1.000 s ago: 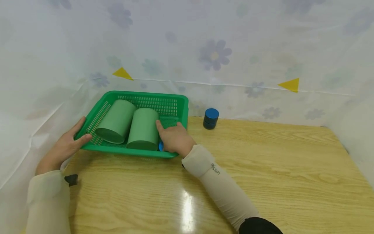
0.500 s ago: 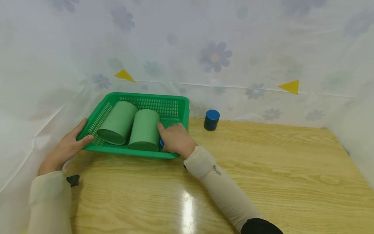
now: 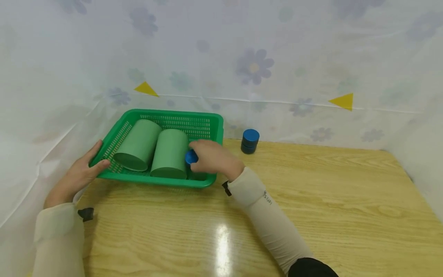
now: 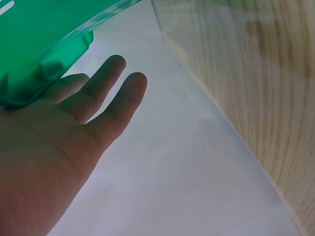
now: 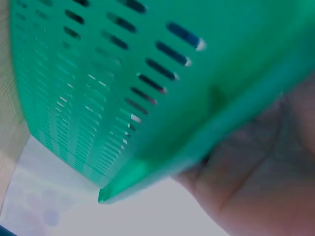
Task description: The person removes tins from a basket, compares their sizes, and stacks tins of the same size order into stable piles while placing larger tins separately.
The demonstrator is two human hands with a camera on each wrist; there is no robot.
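Note:
A green perforated basket [image 3: 180, 183] sits at the left of the wooden table. Two light green canisters [image 3: 138, 142] lie on their sides in it. At its left rim my left hand [image 3: 77, 173] grips, thumb over the edge; three fingers [image 4: 118, 105] stretch along the outside in the left wrist view. My right hand [image 3: 216, 157] reaches in over the right side and holds a small blue cylinder [image 3: 191, 157], beside the right canister. Only one round end of that cylinder shows. In the right wrist view the basket wall [image 5: 147, 98] hides the right hand's fingertips.
A short dark blue cylinder [image 3: 250, 141] with a bright blue top stands by the back edge of the table [image 3: 311, 200], right of the basket. A flowered white sheet [image 3: 294, 57] hangs behind, with two yellow triangles [image 3: 343, 101] on it.
My right hand has turned and risen a little rightward, bringing up the small blue cylinder from the basket's bottom. The left hand and the basket have stayed put.

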